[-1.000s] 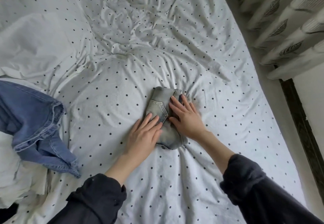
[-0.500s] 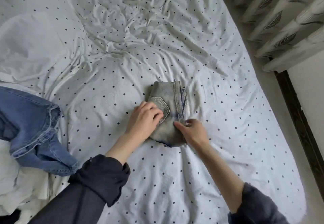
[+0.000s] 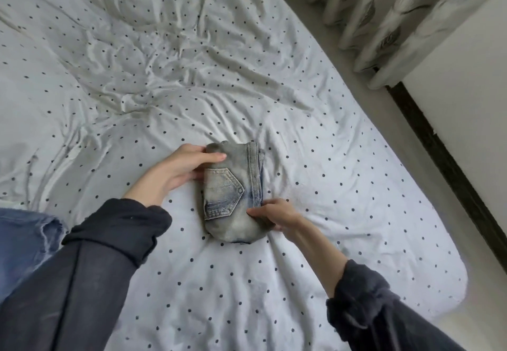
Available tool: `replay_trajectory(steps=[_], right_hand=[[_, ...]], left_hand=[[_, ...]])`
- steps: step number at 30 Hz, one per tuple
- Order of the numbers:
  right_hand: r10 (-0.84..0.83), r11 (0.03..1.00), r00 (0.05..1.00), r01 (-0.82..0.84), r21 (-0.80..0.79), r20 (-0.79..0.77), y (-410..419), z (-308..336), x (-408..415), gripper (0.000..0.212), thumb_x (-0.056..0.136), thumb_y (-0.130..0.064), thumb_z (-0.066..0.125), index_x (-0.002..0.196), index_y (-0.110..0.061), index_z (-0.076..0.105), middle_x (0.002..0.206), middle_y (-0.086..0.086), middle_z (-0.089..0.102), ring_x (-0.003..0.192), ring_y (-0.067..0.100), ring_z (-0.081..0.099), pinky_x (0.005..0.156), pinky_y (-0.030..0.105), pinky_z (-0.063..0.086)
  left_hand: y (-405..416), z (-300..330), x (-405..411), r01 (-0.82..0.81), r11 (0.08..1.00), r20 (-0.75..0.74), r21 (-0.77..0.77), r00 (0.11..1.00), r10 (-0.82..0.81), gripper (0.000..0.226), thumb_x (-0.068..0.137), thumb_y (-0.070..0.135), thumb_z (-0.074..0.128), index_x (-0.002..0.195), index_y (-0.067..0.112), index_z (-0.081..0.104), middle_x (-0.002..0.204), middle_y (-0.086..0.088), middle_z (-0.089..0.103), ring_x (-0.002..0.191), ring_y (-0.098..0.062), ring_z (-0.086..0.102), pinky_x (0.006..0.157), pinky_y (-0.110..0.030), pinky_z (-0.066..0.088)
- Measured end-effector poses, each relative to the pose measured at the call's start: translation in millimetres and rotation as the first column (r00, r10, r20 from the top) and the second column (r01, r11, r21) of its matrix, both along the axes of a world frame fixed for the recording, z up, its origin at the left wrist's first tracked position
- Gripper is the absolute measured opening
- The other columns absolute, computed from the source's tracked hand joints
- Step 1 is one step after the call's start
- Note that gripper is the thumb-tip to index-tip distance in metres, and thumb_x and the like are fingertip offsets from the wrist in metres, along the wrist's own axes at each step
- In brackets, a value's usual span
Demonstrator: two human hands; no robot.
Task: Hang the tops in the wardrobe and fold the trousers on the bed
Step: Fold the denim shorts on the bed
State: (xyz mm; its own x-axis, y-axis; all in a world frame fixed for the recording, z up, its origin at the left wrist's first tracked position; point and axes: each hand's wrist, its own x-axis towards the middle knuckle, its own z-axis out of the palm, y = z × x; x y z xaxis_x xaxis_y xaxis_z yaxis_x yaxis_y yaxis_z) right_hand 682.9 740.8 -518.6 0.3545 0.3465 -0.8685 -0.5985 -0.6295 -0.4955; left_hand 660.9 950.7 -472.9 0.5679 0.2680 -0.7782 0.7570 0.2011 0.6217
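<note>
A small pair of grey-washed jeans [image 3: 233, 194], folded into a compact bundle with a back pocket facing up, lies on the white dotted bed sheet [image 3: 315, 158]. My left hand [image 3: 178, 169] grips the bundle's far left edge, thumb on top and fingers underneath. My right hand [image 3: 271, 213] pinches its near right corner, thumb on the denim. Blue jeans [image 3: 24, 243] lie crumpled at the left edge, partly out of view.
The sheet is wrinkled toward the head of the bed. The bed's right edge runs diagonally, with a strip of floor [image 3: 384, 98] beside it. Leaf-patterned curtains [image 3: 384, 7] hang at the top right, beside a white wall with a dark skirting board [image 3: 444, 158].
Both hands went from pressing flat on the folded grey jeans to gripping their edges. The left hand moved to the far left side, the right stayed at the near right corner.
</note>
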Motion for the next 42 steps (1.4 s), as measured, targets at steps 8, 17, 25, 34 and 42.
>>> replay_trajectory(steps=[8,17,25,34,42], right_hand=[[0.067,0.990,0.964,-0.095,0.101,0.256,-62,80,-8,0.017,0.083,-0.005,0.067,0.098,-0.011,0.067,0.093,0.011,0.069,0.081,0.014,0.060,0.080,0.030,0.051],[0.216,0.949,0.638,0.042,-0.313,0.739,-211,247,-65,0.019,0.075,-0.036,0.074,0.090,-0.028,0.064,0.083,-0.008,0.061,0.078,0.010,0.054,0.072,0.026,0.043],[-0.295,0.806,0.411,0.592,-0.007,0.863,-390,369,-225,0.022,0.076,-0.020,0.075,0.087,-0.034,0.063,0.094,-0.005,0.066,0.091,0.014,0.062,0.089,0.031,0.049],[-0.578,0.452,-0.063,0.805,0.384,0.814,-526,457,-502,0.098,0.050,-0.055,0.079,0.136,-0.037,0.036,0.131,-0.020,0.050,0.110,-0.009,0.055,0.081,0.005,0.044],[-0.577,0.054,-0.551,0.711,0.701,0.603,-579,479,-681,0.062,0.051,-0.040,0.089,0.101,-0.009,0.068,0.104,0.006,0.071,0.099,0.018,0.067,0.081,0.025,0.053]], left_hand=[[-9,56,-18,0.327,0.936,0.131,-0.133,0.942,-0.310,0.047,0.072,0.007,0.071,0.116,0.003,0.056,0.111,-0.014,0.064,0.097,-0.021,0.064,0.081,-0.030,0.050],[-153,178,-4,0.872,0.443,0.313,0.208,0.370,-0.875,0.052,0.058,0.050,0.082,0.104,0.032,0.065,0.103,0.013,0.071,0.098,-0.006,0.066,0.085,-0.026,0.050],[-363,290,-56,0.828,0.344,0.591,0.443,0.018,-0.806,0.020,0.080,0.009,0.073,0.095,0.012,0.060,0.083,-0.007,0.072,0.073,-0.011,0.061,0.062,-0.019,0.044],[-604,389,-212,0.880,0.032,0.742,0.475,-0.380,-0.553,0.023,0.076,0.013,0.073,0.095,0.018,0.061,0.086,-0.002,0.074,0.075,-0.009,0.066,0.067,-0.020,0.050],[-755,439,-379,0.914,-0.192,0.873,0.358,-0.401,-0.277,0.041,0.065,0.021,0.074,0.104,0.012,0.063,0.092,0.000,0.074,0.081,-0.008,0.069,0.065,-0.015,0.052]])
